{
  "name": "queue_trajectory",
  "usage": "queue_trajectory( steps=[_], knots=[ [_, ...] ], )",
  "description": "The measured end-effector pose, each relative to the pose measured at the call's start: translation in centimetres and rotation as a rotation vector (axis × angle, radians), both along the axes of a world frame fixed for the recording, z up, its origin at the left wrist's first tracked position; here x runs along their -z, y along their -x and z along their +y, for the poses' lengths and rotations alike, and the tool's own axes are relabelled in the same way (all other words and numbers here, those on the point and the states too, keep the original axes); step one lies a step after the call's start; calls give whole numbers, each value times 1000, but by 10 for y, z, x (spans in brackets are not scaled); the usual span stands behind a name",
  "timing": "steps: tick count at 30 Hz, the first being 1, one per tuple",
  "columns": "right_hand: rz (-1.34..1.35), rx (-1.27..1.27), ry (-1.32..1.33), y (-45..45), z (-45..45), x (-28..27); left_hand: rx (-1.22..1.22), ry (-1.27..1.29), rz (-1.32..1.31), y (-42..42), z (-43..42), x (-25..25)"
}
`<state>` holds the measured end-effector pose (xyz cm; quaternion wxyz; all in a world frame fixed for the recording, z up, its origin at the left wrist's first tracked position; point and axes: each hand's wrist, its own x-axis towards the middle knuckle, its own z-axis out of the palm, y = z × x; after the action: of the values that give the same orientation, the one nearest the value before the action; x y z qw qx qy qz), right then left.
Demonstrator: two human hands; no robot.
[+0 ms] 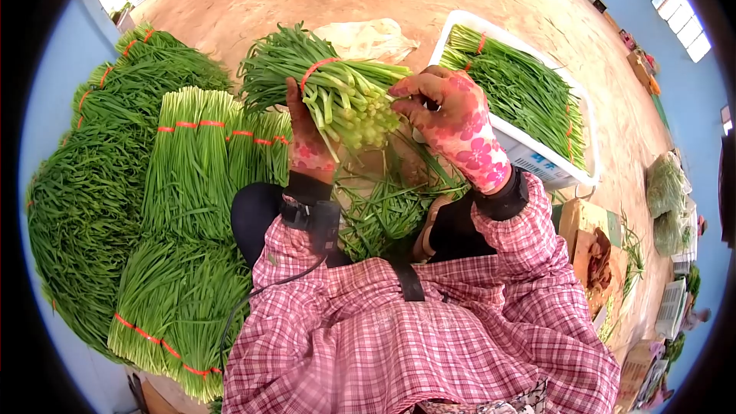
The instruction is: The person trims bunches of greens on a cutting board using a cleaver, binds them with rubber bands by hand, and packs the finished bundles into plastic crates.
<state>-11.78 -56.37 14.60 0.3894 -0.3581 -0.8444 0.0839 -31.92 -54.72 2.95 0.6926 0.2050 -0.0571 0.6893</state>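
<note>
My left hand (pixel 303 126), in a patterned glove, is closed around a bundle of garlic chives (pixel 337 92) tied with a red band (pixel 317 70). The pale cut ends face right and toward me, while the leaves fan out to the left. My right hand (pixel 454 113), in a pink flowered glove, pinches with thumb and forefinger at the cut ends; the fingertips partly hide what they grip. Loose chive leaves (pixel 391 211) lie on the floor below, between my legs.
Banded chive bundles (pixel 188 161) are stacked along my left, beside a leafy heap (pixel 84 207). A white crate (pixel 529 142) of chives stands at right. Behind the held bundle lies a pale plastic bag (pixel 368 38). A cardboard box (pixel 586 222) sits at lower right.
</note>
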Motion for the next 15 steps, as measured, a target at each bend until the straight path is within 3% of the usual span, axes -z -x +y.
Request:
queue_trajectory(
  steps=[3,5,10,15],
  knots=[
    [-1,-24,-40,0,-1,-3,-26,-44,-36,-10,-6,-8],
    [-32,-28,-65,-1,0,-3,78,91,-67,2,9,5],
    [-39,29,-87,-2,2,1,126,-470,-53,-1,20,27],
    [93,58,-59,0,9,18,265,-303,-150,-1,15,25]
  ],
)
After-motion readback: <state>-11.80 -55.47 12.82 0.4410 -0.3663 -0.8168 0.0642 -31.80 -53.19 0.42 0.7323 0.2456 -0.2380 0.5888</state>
